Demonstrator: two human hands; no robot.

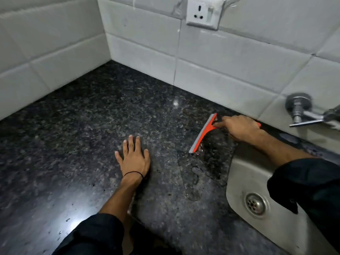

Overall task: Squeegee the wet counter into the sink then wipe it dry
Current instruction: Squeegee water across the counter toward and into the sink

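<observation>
An orange squeegee (202, 134) with a grey rubber blade lies blade-down on the dark speckled granite counter (88, 126), close to the back wall. My right hand (239, 127) grips its handle, forefinger stretched toward the blade. A film of water (200, 172) spreads from the blade's near end down toward the steel sink (237, 184) at the right. My left hand (134, 157) rests flat on the counter with fingers spread, left of the puddle and apart from the squeegee.
White tiled walls meet in a corner at the back left. A wall socket (204, 12) sits above the counter. A chrome tap (303, 111) sticks out over the sink, whose drain (255, 203) shows at lower right. Small droplets dot the near counter.
</observation>
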